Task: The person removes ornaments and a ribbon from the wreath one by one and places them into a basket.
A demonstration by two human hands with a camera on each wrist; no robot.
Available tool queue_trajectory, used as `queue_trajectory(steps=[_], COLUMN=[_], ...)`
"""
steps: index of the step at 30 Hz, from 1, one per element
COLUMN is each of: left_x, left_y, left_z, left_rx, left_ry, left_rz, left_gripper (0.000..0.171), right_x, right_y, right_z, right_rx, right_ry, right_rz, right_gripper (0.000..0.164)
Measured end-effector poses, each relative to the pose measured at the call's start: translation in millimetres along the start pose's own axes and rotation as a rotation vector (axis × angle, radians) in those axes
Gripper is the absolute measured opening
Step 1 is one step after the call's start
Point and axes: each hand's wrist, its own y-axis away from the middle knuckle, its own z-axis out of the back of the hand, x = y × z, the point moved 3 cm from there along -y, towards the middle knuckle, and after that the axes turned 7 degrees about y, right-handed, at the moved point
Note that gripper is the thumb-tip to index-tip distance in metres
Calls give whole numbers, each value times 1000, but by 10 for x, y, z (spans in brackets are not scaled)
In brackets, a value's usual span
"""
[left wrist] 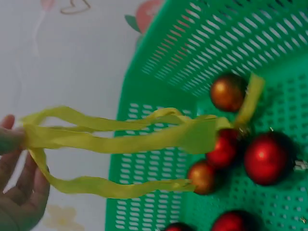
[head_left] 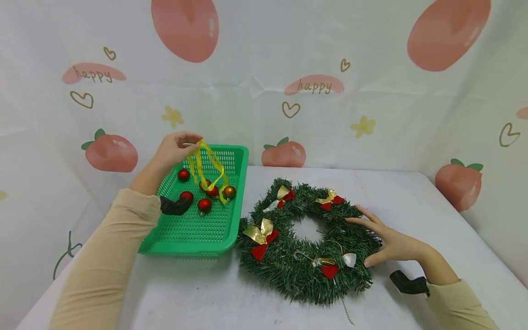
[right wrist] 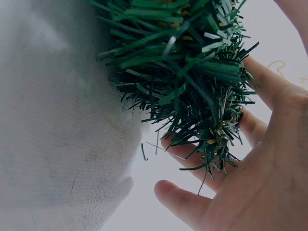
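Note:
Over the back of a green perforated basket (head_left: 194, 247), my left hand (head_left: 175, 147) pinches a yellow ribbon (head_left: 200, 167) between thumb and fingers. Its loops hang down into the basket, among red baubles (head_left: 204, 206) and a gold-orange bauble (head_left: 229, 192). In the left wrist view the ribbon (left wrist: 110, 143) stretches from the fingertips to the baubles. My right hand (head_left: 393, 243), fingers spread, rests at the right edge of a green tinsel wreath (head_left: 284, 270). In the right wrist view its fingers lie around the wreath's outer needles (right wrist: 192, 96), partly hidden behind them.
Gold, red and silver bows (head_left: 264, 236) sit around the wreath. A thin cord (head_left: 347, 311) trails from its front edge onto the white table (head_left: 198, 293). A patterned cloth (head_left: 247, 59) hangs behind the table. The basket stands left of the wreath.

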Motion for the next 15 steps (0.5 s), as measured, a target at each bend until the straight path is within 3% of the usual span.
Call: queue_trajectory(steps=[8,15], left_x=[278,269], left_y=[3,100], left_z=[39,22], left_rx=[133,229], left_ry=[-178,-308], left_rz=[159,142], left_gripper=[47,51], right_x=[-2,-5], right_y=[1,2], right_z=[-3,12], right_rx=[-1,3], right_ry=[-1,11], right_rz=[8,-1], right_gripper=[92,93])
